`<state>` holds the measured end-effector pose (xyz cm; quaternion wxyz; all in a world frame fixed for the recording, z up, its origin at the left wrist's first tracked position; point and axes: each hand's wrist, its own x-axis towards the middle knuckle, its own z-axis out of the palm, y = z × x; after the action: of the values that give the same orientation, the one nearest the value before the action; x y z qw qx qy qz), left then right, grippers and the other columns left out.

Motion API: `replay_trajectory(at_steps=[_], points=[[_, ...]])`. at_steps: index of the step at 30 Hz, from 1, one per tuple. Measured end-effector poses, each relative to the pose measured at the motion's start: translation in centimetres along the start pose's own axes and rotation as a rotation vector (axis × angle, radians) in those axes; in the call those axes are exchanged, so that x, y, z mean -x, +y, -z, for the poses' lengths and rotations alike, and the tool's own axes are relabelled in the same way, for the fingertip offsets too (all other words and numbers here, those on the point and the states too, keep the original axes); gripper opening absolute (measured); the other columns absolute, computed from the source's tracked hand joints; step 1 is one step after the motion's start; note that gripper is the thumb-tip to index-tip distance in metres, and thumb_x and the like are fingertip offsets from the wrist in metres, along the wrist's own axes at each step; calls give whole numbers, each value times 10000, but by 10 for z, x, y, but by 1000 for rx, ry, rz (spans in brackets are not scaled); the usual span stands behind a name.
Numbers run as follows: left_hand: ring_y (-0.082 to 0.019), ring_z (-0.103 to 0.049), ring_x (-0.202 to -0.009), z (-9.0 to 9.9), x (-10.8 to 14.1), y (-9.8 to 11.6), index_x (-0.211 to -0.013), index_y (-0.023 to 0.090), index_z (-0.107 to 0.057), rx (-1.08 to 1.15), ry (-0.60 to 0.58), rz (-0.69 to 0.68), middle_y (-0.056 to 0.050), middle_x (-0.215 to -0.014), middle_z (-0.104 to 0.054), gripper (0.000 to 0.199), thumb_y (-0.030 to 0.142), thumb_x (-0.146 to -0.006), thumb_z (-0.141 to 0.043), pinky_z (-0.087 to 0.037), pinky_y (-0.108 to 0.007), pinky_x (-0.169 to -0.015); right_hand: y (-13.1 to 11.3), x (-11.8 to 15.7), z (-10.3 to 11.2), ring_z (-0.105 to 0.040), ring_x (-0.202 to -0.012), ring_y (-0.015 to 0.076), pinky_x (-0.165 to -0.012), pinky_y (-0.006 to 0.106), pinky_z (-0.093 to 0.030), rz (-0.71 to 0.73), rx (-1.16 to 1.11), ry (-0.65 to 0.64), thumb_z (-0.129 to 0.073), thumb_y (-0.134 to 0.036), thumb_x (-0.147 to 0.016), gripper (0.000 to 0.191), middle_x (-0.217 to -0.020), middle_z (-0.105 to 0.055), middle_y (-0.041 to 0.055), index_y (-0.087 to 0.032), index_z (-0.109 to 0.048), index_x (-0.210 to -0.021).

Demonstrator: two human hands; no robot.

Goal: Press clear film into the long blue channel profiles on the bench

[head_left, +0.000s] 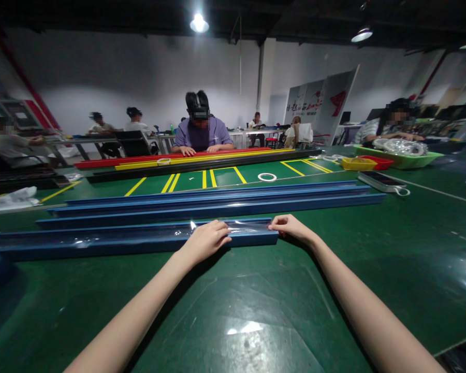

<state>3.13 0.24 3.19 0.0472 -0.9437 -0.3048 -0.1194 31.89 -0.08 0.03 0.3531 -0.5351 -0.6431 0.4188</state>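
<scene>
A long blue channel-shaped strip (140, 247) lies across the green table in front of me, its right end near my right hand. Clear plastic film (245, 227) runs along its trough, shiny and slightly rippled. My left hand (207, 238) bends over the channel near that end, its fingers closed around the front wall and over the film. At the very tip, my right hand (293, 228) pinches the end of the film between thumb and fingers. Behind this piece lie more blue channels (217, 206), side by side.
Red, yellow and black strips (233, 154) lie farther back, before a person in purple (202, 132). A white ring (267, 177) and a phone-like device (382, 181) rest on the table (233, 311). Yellow, red and green trays (423, 159) stand at right, near another person.
</scene>
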Motion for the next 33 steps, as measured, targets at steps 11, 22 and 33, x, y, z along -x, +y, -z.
replay_trajectory(at_steps=[11, 22, 33], points=[[-165, -571, -889, 1, 1, 4, -970, 197, -593, 17, 27, 55, -43, -967, -621, 251, 309, -869, -393, -452, -263, -751, -3, 6, -2, -413, -450, 69, -457, 217, -309, -27, -46, 36, -628, -469, -605, 331, -478, -472, -40, -142, -579, -611], [-188, -595, -923, 1, 1, 6, -1024, 204, -587, 56, -23, 116, -33, -1024, -638, 275, 308, -866, -387, -458, -283, -770, 4, 4, 1, -387, -420, 65, -434, 216, -281, 9, 44, -20, -583, -443, -671, 308, -451, -433, -53, -144, -540, -608], [-198, -596, -929, -2, 1, 6, -1026, 209, -582, 55, -46, 142, -37, -1032, -637, 275, 317, -868, -385, -457, -289, -773, 2, 5, -1, -367, -398, 57, -401, 206, -248, -5, 67, -4, -603, -434, -647, 299, -436, -406, -71, -141, -543, -637]])
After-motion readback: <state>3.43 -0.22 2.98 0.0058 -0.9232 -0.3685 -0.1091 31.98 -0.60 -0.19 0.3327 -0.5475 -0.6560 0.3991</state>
